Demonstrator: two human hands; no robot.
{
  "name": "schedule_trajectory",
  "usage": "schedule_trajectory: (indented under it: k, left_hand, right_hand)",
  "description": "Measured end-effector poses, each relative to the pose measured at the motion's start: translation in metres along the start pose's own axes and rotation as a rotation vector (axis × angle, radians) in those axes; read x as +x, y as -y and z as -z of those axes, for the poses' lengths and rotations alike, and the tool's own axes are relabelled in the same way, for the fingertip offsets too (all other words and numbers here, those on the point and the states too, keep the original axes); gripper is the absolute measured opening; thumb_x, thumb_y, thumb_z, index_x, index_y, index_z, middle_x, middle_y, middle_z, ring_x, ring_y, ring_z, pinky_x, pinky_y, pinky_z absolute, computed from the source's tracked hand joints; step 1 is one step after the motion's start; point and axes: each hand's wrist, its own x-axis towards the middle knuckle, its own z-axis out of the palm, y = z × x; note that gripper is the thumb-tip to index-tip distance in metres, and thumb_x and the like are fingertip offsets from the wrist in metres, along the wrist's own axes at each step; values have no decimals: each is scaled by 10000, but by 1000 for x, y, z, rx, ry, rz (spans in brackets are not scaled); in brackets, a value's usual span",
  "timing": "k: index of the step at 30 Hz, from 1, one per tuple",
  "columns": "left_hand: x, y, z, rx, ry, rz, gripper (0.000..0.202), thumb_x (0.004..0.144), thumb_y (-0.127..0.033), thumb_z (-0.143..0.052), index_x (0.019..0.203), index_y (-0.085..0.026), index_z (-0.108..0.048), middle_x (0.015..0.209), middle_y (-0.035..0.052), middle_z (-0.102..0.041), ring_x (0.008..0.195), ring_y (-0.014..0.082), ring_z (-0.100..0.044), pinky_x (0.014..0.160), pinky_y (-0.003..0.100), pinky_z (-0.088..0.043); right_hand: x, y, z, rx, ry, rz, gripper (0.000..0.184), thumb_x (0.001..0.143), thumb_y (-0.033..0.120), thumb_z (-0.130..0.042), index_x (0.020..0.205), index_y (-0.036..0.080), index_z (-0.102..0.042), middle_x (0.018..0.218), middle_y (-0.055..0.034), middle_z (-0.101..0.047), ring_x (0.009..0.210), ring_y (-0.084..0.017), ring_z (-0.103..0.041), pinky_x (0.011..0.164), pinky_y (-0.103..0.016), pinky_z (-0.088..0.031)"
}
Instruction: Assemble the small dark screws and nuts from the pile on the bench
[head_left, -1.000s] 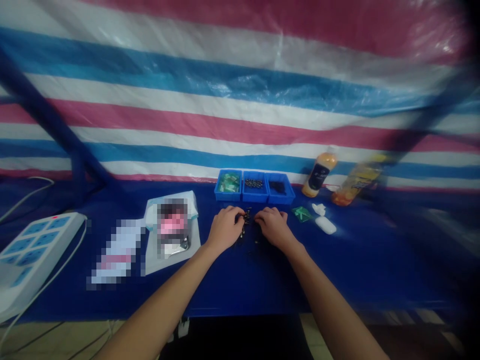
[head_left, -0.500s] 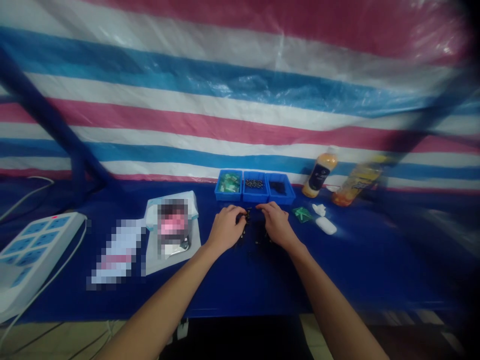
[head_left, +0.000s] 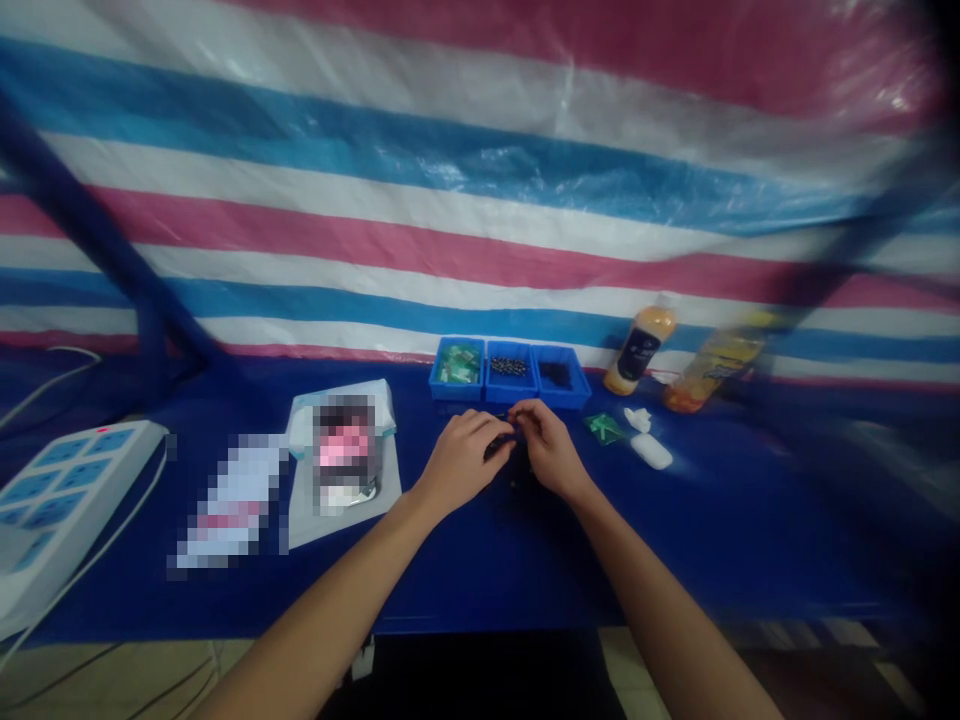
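Observation:
Over the blue table, my left hand is closed, its thumb and fingers curled round a small dark piece whose kind I cannot make out. Close against its fingertips is my right hand, closed in a pinch; what lies between its fingers is hidden. A few tiny dark parts seem to lie below the hands, hard to tell from the tabletop. Just beyond stand three blue bins: the left bin holds green-and-clear pieces, the middle bin small dark shiny parts, the right bin black parts.
To the right lie a green packet, a crumpled white scrap and a white rounded case. Two drink bottles, one dark-labelled and one yellow, stand behind. Left are a package and a power strip.
My right hand has moved left and its fingers have drawn together. My left hand has shifted slightly right, so the fingertips of both hands now meet.

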Motion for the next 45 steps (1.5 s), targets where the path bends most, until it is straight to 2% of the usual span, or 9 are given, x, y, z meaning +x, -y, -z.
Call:
schedule_trajectory:
  k: [8, 18, 24, 32, 35, 37, 39, 40, 45]
  left_hand:
    - [1, 2, -1, -9, -88, 85, 153, 917, -330, -577, 983, -210, -646, 936, 43, -679, 894, 209, -590, 823, 370, -442]
    - [1, 6, -1, -78, -121, 116, 176, 942, -318, -535, 964, -210, -673, 893, 39, -684, 863, 197, -604, 821, 353, -466]
    - [2, 0, 4, -108, -76, 142, 241, 961, -353, -487, 956, -214, -685, 893, 31, -686, 856, 189, -611, 835, 344, -465]
    - [2, 0, 5, -154, -20, 183, 252, 961, -365, -474, 940, -221, -680, 818, 14, -665, 767, 169, -607, 751, 317, -477]
    - [1, 2, 3, -150, 12, 178, 207, 948, -328, -496, 941, -230, -678, 820, 8, -663, 770, 166, -608, 744, 310, -475]
    - [1, 2, 2, -144, 30, 169, 186, 941, -302, -504, 942, -234, -677, 829, 7, -665, 776, 166, -610, 740, 306, -472]
    - [1, 2, 2, -137, 49, 161, 180, 937, -288, -504, 945, -240, -678, 845, 7, -669, 781, 165, -613, 733, 301, -469]
    - [1, 2, 2, -133, 58, 160, 181, 936, -286, -503, 946, -242, -678, 850, 7, -671, 779, 166, -614, 727, 299, -468]
    - [1, 4, 1, -69, 65, 179, 179, 931, -284, -505, 968, -239, -675, 867, 18, -674, 822, 190, -612, 770, 327, -467]
  right_hand:
    - [0, 7, 4, 164, -14, -134, 212, 838, 396, -621, 877, 189, -600, 842, -33, -662, 779, -163, -616, 750, -274, -471]
    - [0, 11, 6, 144, 27, -140, 275, 863, 449, -586, 791, 185, -610, 753, 0, -602, 711, -139, -537, 693, -249, -421]
    - [1, 9, 8, 65, 71, -203, 445, 880, 529, -523, 603, 181, -499, 581, 29, -474, 561, -109, -408, 555, -235, -331]
    - [7, -8, 17, 247, -156, -366, 491, 812, 539, -605, 513, 185, -442, 480, 33, -422, 501, -107, -434, 555, -250, -361]
    - [9, -13, 19, 368, -264, -381, 404, 787, 540, -634, 638, 184, -514, 522, 42, -454, 508, -106, -468, 551, -245, -389]
    - [10, -15, 20, 407, -343, -379, 389, 770, 543, -653, 932, 197, -578, 615, 44, -533, 512, -106, -489, 533, -241, -400]
    - [10, -16, 21, 343, -349, -374, 553, 765, 536, -664, 1190, 226, -495, 685, 46, -579, 500, -105, -484, 515, -240, -390]
    - [10, -16, 21, 263, -319, -365, 574, 773, 526, -660, 1228, 227, -477, 682, 46, -581, 499, -108, -479, 516, -242, -382]
    - [3, -9, 24, -342, -62, -167, 236, 863, 396, -569, 986, 215, -656, 760, -15, -626, 733, -167, -558, 704, -305, -391]
